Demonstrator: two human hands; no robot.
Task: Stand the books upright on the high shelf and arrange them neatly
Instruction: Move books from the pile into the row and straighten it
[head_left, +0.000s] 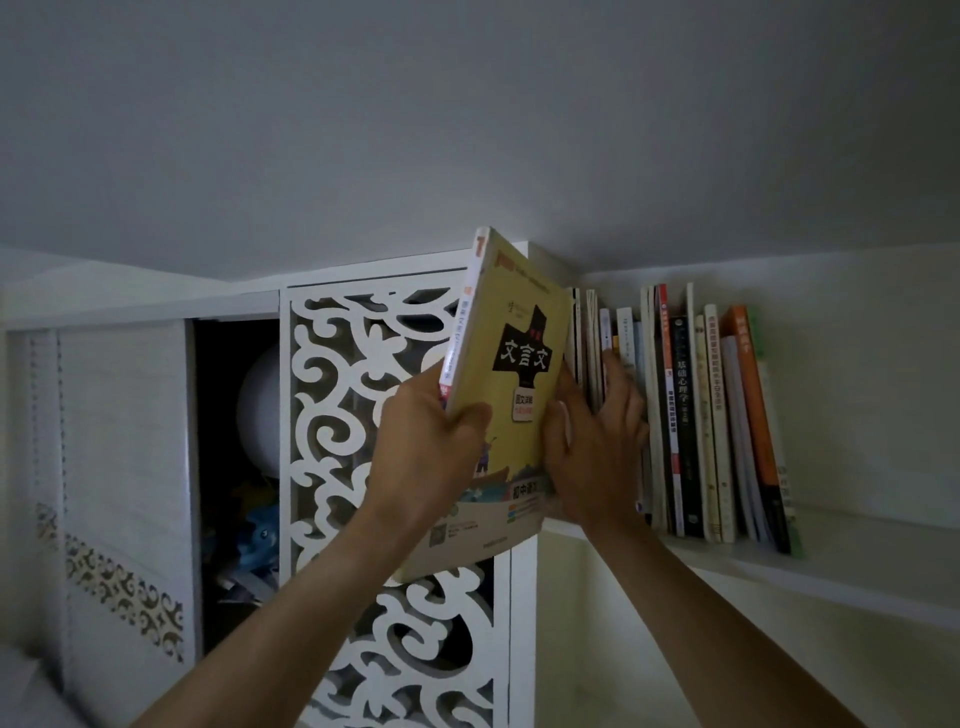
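A yellow book is held upright, tipped slightly to the right, at the left end of the high shelf, its lower corner hanging below the shelf's front edge. The cover carries a black cross-shaped panel with white characters, and the spine is white and red. The left hand grips the book at its spine side, thumb curled over the front cover and fingers behind. The right hand lies between the book and the row of books already standing on the shelf; its fingers are fairly straight and press against the leftmost spines, while the thumb touches the yellow cover's right edge (whether it pinches anything there cannot be told). The row stands mostly upright, and the books at the right end, an orange book among them, lean to the left. Left of the shelf stands a white cabinet, with a fretwork door cut in scroll patterns and an open dark compartment holding a pale round object and a blue toy.
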